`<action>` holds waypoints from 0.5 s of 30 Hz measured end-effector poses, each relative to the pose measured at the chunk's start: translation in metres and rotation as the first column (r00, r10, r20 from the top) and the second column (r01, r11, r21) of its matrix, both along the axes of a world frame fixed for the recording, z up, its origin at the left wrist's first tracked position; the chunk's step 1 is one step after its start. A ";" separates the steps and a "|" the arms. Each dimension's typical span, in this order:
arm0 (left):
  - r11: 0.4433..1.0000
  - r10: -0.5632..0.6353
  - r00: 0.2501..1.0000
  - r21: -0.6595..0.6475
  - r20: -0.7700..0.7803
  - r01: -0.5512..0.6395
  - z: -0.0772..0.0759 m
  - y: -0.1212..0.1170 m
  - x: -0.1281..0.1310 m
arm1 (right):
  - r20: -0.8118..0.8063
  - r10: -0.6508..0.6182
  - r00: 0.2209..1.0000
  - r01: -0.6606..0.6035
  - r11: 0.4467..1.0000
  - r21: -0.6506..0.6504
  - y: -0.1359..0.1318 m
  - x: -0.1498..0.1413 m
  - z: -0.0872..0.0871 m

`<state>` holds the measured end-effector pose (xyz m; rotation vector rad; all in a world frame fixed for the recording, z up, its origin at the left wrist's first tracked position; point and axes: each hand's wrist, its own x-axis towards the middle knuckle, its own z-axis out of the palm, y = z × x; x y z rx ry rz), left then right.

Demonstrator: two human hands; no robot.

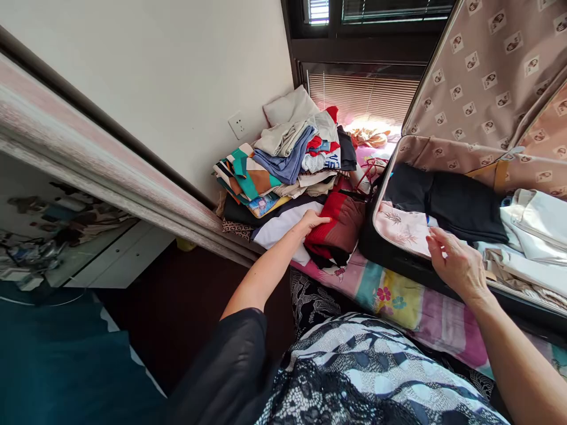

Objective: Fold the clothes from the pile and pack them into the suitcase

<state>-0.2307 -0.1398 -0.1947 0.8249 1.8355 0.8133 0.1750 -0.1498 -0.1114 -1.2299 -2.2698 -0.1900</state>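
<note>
My left hand [313, 222] grips the left edge of a folded red and dark-red garment [340, 221], fingers over its top. The garment lies between a clothes pile and the suitcase. My right hand [458, 260] is over the near rim of the open black suitcase [390, 265], its fingers loosely curled and apart, holding nothing I can see. Its fingertips are at the right end of a folded pale pink garment [403, 227] with a leaf print; I cannot tell if they touch. Folded black clothes [465, 203] lie behind it, and folded white clothes [538, 224] to the right.
A tall pile of folded clothes [283, 159] leans near the white wall [177, 77], with a pale cushion [290, 106] behind. The suitcase lid [482, 77] stands raised. Under everything is a flowered quilt [390, 292]. A window blind [367, 97] hangs at the back.
</note>
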 end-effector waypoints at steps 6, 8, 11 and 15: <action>0.999 0.048 0.989 0.007 0.138 -0.049 0.007 0.008 0.011 | -0.016 -0.034 0.999 0.034 0.999 -0.020 -0.002 -0.002 -0.001; 0.999 0.035 0.967 -0.026 0.252 -0.030 0.010 0.008 0.012 | -0.011 -0.057 0.998 0.056 0.998 -0.040 -0.003 -0.003 0.000; 0.989 -0.018 0.886 -0.121 0.464 0.084 0.015 0.008 0.008 | 0.005 -0.078 0.997 0.078 0.996 -0.053 -0.003 -0.005 0.000; 0.968 -0.087 0.813 -0.144 0.576 0.205 0.017 0.002 -0.003 | 0.007 -0.079 0.997 0.079 0.995 -0.055 -0.004 -0.007 0.001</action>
